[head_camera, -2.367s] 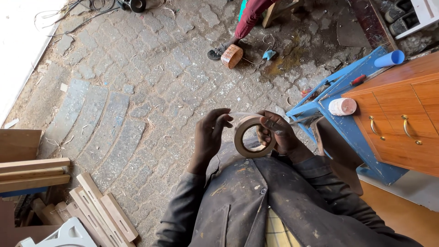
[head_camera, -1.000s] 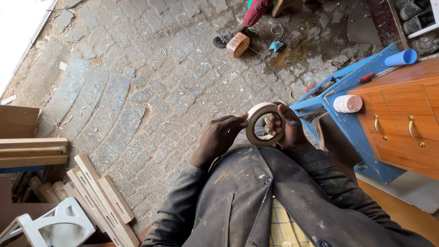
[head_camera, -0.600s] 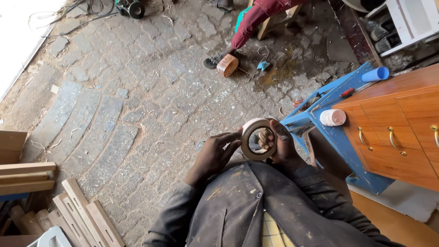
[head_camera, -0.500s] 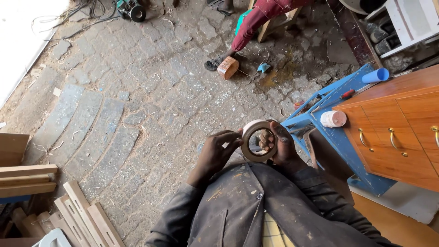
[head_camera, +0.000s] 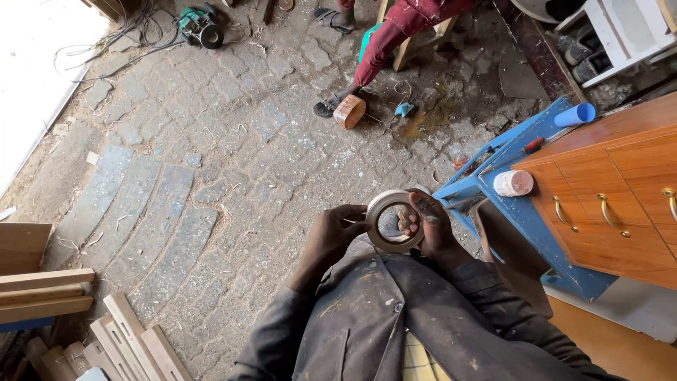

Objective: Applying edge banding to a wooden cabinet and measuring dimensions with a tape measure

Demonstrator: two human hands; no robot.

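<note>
I hold a roll of pale tape (head_camera: 382, 204) upright in front of my chest, over the stone-paved floor. My right hand (head_camera: 430, 224) grips it, with fingers passed through its brown core. My left hand (head_camera: 331, 234) touches the roll's left edge, its fingertips pinching at the tape's outer layer. Both arms are in dark, paint-flecked sleeves.
A wooden drawer cabinet (head_camera: 620, 190) stands at right beside a blue frame (head_camera: 508, 212) bearing a white lidded tub (head_camera: 513, 183), a blue cup (head_camera: 575, 114) and a screwdriver. Another person in red (head_camera: 395, 32) sits ahead near a small wooden block (head_camera: 350, 111). Timber strips (head_camera: 84, 310) lie lower left; a power tool (head_camera: 202, 27) at top.
The view tilted up and shifted, showing more of the far floor. The tape roll stayed in both hands near my chest, my left fingers still working at its edge.
</note>
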